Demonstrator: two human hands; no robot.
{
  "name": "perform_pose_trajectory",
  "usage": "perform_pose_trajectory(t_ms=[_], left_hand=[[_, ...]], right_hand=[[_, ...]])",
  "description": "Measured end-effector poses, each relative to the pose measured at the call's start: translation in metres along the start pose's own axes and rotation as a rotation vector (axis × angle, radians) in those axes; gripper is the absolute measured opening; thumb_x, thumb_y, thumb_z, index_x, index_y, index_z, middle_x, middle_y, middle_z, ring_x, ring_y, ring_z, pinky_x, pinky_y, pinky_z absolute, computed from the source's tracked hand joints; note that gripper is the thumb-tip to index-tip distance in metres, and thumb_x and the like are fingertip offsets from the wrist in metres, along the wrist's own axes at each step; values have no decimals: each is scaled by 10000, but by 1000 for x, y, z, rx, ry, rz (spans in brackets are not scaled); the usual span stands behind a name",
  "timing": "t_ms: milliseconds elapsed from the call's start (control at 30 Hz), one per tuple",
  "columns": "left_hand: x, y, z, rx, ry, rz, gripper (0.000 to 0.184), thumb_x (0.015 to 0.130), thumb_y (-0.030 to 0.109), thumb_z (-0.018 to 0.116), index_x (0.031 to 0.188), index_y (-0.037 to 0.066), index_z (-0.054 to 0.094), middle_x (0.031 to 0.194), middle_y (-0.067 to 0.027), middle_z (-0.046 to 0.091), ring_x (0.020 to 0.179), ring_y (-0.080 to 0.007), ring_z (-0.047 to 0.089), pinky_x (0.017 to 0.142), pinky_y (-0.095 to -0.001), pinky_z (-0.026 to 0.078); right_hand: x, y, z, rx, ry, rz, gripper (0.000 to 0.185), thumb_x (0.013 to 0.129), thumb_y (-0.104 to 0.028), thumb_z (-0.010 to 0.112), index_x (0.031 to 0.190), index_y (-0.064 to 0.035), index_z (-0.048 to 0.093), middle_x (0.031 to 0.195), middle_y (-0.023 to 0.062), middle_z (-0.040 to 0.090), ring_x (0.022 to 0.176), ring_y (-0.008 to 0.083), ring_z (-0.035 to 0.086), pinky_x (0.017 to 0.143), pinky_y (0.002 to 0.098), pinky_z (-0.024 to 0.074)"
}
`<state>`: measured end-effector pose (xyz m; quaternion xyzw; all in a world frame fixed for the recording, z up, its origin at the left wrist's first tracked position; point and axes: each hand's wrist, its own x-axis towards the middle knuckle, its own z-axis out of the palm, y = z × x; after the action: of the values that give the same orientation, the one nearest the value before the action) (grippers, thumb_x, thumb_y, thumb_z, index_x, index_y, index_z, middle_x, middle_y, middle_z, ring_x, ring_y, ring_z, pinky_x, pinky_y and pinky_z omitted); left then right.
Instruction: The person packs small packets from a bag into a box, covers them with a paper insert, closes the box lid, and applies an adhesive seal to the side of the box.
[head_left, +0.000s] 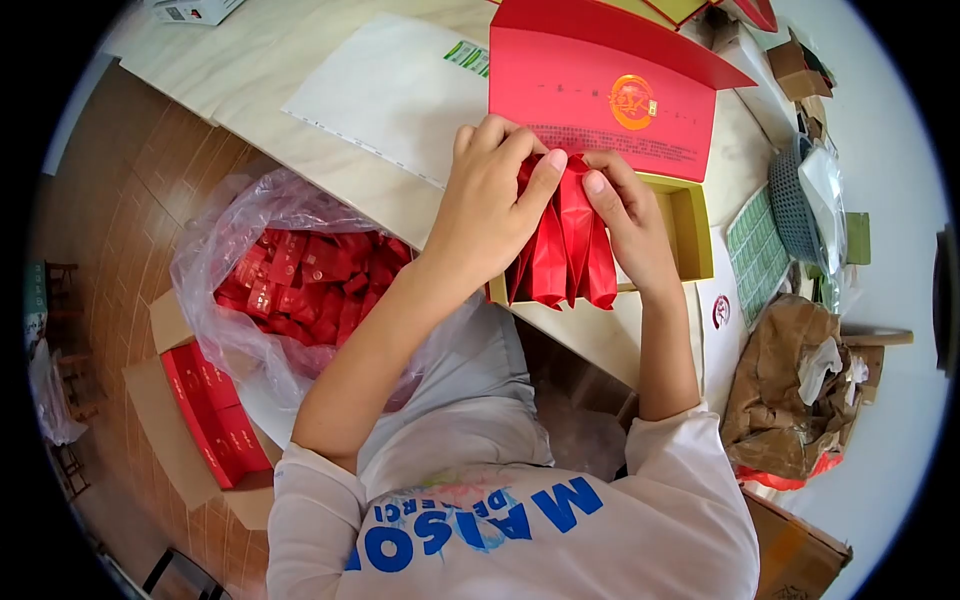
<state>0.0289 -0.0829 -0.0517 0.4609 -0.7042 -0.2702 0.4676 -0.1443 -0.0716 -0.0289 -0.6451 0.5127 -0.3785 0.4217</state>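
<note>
Several red foil packets [565,245] stand side by side in a row between my two hands, above the near edge of a gift box. My left hand [495,195] grips their upper left end, thumb on the near side. On the other side my right hand [632,215] pinches the top right of the row. Behind the packets the red box lid [600,85] stands raised, with a gold round emblem and dark print. Part of the yellow box base [690,225] shows at the right; the packets and hands hide much of it.
At my left, a clear plastic bag [215,255] holds many red packets [310,280]. A cardboard carton [170,420] with red boxes stands on the floor. White paper [380,90] lies on the table [270,50]. A blue-grey basket [795,200] and a brown paper bag [780,390] are at right.
</note>
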Motion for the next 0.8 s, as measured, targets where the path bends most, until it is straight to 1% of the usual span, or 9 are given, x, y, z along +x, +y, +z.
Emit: perform_pose_trajectory(t_ms=[200,300,367,500,567,700,767,800], left_hand=[[-3,-1,-3,10,9,17,276,940,263,528,939,-7,587,969,-111,528,963,-282,464,878,-363,382],[-5,0,-3,21,23,44,273,931,269,540,952,2,597,979,-107,533,971,-281,467,884,-358,385],[-5,1,-5,-22,10,24,270,926,274,548,964,13,604,992,-105,538,982,-282,467,896,-363,383],[-7,1,-7,10,-12,26,261,925,269,546,973,19,604,1000,-103,542,981,-284,467,895,-369,383],[-8,-1,-8,15,-22,47,247,923,256,546,975,21,604,1001,-102,542,978,-286,465,894,-369,383],[-8,-2,-6,18,-3,51,207,908,210,564,990,23,598,1000,-107,545,983,-286,468,886,-369,388],[-8,-4,0,42,41,66,181,867,146,606,1011,38,591,1008,-109,537,984,-292,470,876,-380,399],[-8,-4,3,41,42,64,181,867,146,606,1011,38,591,1008,-109,537,984,-292,470,876,-380,399]], right_hand=[[-1,0,-3,13,-66,34,350,940,-300,587,1114,2,562,956,43,581,826,92,503,764,239,437],[-2,0,-1,32,-68,27,347,936,-293,594,1118,0,562,934,40,571,811,92,504,755,239,439],[-3,-2,2,70,-64,-27,335,934,-276,595,1121,0,561,903,31,560,796,88,505,746,241,441],[-4,0,-1,14,-84,13,314,935,-254,587,1121,-2,562,881,28,555,790,85,511,741,240,445],[-3,-2,-1,32,-127,57,291,936,-236,581,1105,0,567,866,26,550,779,84,511,728,229,443],[-2,-2,4,36,-134,47,292,932,-217,588,1135,-10,550,851,26,550,772,87,525,693,233,456],[-3,4,11,9,-26,-98,323,917,-207,616,1149,-15,499,844,55,566,746,116,557,645,258,478],[-4,6,13,8,-28,-96,323,917,-207,616,1149,-15,499,844,55,566,746,116,557,645,258,478]])
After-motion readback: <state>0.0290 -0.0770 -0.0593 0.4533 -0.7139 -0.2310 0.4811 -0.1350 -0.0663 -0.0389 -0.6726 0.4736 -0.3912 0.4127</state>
